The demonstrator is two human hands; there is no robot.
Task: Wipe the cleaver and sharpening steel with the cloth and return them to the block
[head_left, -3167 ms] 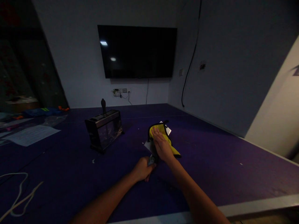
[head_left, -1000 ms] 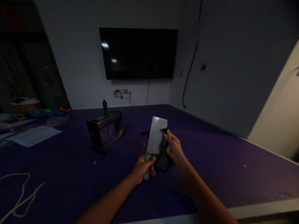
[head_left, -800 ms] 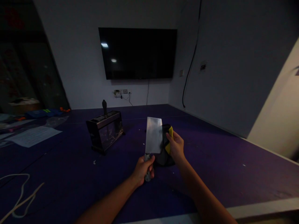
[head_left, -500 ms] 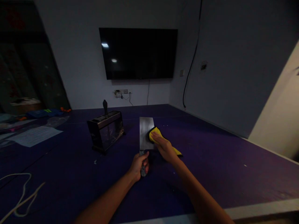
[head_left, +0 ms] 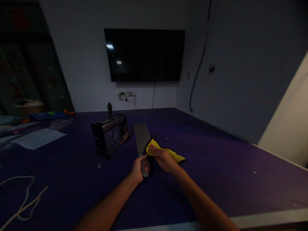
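Observation:
A cleaver (head_left: 141, 136) with a broad steel blade lies flat on the dark purple surface (head_left: 216, 166), blade pointing away from me. My left hand (head_left: 138, 166) is closed round its handle. My right hand (head_left: 161, 157) lies flat, fingers together, on a yellow cloth with black edging (head_left: 168, 152). It presses the cloth against the blade's near right corner. The cloth trails off to the right of the blade.
A dark knife block (head_left: 109, 133) with one handle sticking up stands left of the cleaver. White cord (head_left: 19, 199) loops at the near left. Papers (head_left: 36, 138) and small coloured items lie at the far left. A television (head_left: 144, 54) hangs on the back wall.
The cleaver was held upright a second ago; it now lies flat on the surface. My right hand has pressed the cloth down on the blade and slid it toward the handle.

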